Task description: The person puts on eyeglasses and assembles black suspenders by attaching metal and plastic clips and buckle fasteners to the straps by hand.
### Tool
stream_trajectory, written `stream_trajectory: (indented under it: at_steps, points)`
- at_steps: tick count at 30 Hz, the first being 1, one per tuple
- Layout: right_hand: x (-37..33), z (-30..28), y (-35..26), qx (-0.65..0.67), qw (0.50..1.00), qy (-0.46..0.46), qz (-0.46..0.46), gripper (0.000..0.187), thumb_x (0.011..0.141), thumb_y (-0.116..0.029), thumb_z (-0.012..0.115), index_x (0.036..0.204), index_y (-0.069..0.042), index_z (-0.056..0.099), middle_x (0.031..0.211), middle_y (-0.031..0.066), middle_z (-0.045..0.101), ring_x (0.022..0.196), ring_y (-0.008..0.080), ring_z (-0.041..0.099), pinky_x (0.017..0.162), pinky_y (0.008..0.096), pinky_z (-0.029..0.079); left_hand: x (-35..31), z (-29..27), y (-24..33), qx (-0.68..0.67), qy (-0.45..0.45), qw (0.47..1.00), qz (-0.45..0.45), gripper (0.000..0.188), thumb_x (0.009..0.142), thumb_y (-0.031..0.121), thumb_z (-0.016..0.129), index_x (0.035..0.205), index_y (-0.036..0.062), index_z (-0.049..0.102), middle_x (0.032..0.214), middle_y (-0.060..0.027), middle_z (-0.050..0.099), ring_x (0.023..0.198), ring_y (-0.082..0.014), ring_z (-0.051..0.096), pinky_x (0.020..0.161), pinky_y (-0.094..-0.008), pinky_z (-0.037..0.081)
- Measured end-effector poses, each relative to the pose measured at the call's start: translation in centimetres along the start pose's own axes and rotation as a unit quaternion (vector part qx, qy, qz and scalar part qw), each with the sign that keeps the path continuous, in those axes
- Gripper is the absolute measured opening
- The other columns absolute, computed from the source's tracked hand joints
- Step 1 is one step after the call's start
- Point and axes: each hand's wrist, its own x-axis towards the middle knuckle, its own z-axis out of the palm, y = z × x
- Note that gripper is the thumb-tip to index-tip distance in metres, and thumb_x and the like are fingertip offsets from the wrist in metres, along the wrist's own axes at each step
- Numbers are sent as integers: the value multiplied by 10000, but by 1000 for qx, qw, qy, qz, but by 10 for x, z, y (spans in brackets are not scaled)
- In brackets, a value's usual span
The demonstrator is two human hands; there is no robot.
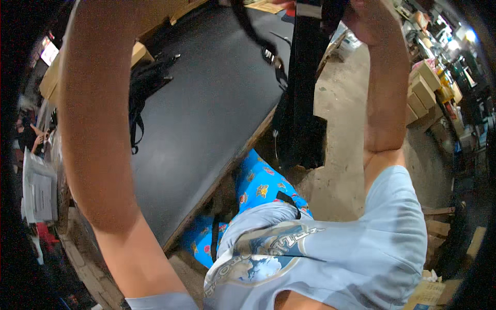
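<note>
A long black piece point(302, 98), bag-like with straps, hangs upright before me, past the table's edge. A dark webbing strap point(268, 54) with a pale buckle dangles on its left side. My right hand point(359, 20) is raised at the top edge beside the black piece and seems to grip it, its fingers mostly hidden. My left forearm point(98, 103) rises out of the top of the picture. A sliver of fingers point(281, 2) shows at the top edge, too little to tell whose or how they are bent.
A dark grey tabletop point(206, 103) slants across the middle, with a black strapped item point(147, 85) on its left. Cardboard boxes point(423, 90) and shelves stand at the right. Concrete floor point(341, 129) lies right of the table. Another person's arm point(39, 137) appears far left.
</note>
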Motion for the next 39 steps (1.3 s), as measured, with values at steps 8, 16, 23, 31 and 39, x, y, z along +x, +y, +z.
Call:
stream_trajectory:
  at_steps: [8, 16, 23, 31, 39]
  points:
    - [0, -40, 71, 143, 984, -32, -102, 391, 951, -231, 572, 1213, 60, 561, 1032, 109, 673, 912, 149, 654, 845, 251, 519, -57, 24, -121, -10, 92, 984, -152, 318, 896, 246, 682, 1093, 8, 608, 986, -76, 686, 931, -176, 681, 711, -270, 555]
    - [11, -38, 93, 20, 938, -187, -291, 318, 906, -190, 616, 1133, 30, 650, 1032, 140, 682, 871, 136, 636, 786, 258, 529, -37, 21, -193, 103, 92, 962, -234, 808, 755, 506, 777, 1304, -24, 512, 1263, -111, 590, 1114, -187, 573, 923, -289, 467]
    - [12, -69, 128, 8, 923, -238, -301, 791, 521, -21, 448, 1306, 17, 534, 1113, 128, 639, 1019, 170, 606, 928, 249, 471, -5, 60, -215, -58, 62, 984, -156, 295, 847, 177, 748, 1066, -2, 666, 930, -66, 695, 913, -138, 635, 832, -267, 500]
    - [-98, -85, 222, 58, 992, -73, 87, 751, 832, -274, 699, 1399, 27, 309, 1334, 202, 467, 1249, 297, 467, 1043, 394, 418, 8, 79, -241, -2, 236, 967, -99, 233, 894, 244, 704, 911, 13, 676, 796, -21, 659, 706, -89, 601, 634, -224, 472]
    - [-131, -67, 254, 84, 985, 101, 111, 207, 916, -71, 630, 1079, 49, 586, 880, 99, 677, 725, 157, 665, 697, 283, 543, 20, 61, -263, -142, -7, 925, -352, 381, 848, 372, 737, 766, 7, 668, 634, -31, 624, 516, -90, 542, 447, -228, 414]
